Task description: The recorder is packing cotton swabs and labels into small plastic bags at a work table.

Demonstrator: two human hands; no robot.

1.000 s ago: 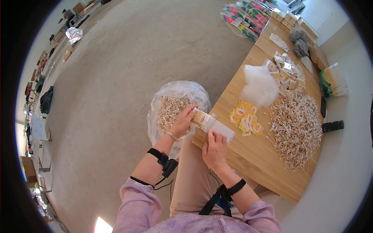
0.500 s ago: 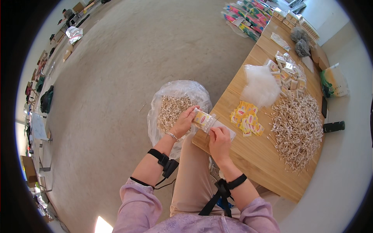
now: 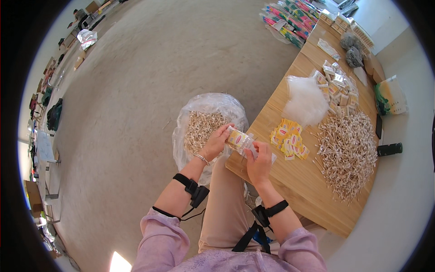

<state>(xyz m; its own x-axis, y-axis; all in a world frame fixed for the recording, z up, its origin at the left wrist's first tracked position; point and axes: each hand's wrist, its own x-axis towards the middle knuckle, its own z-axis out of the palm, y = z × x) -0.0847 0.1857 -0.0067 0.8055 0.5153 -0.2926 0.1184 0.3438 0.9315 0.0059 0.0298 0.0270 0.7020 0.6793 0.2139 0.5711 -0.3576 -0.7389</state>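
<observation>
A small clear packet of cotton swabs (image 3: 237, 139) with a yellow and white label card inside hangs between my hands, just off the table's near left corner. Its left end is gripped by my left hand (image 3: 216, 144), fingers wrapped over the edge. My right hand (image 3: 258, 164) closes on the loose plastic at the packet's other end, thumb and fingers pinching it. Below and behind my left hand stands a big clear plastic bag (image 3: 178, 136) full of loose cotton swabs (image 3: 201, 129). Part of the packet's right end is hidden by my right fingers.
On the wooden table (image 3: 267, 181) lie yellow label cards (image 3: 290, 139), a stack of clear plastic bags (image 3: 306, 100), a heap of loose swabs (image 3: 346, 154) and filled packets (image 3: 337, 88). A black cylinder (image 3: 389, 149) is by the wall. Colourful bundles (image 3: 290, 22) rest beyond the table.
My right hand has turned and its fingers have shifted up onto the packet's right end, folding over the loose plastic. My left hand keeps its hold, almost still.
</observation>
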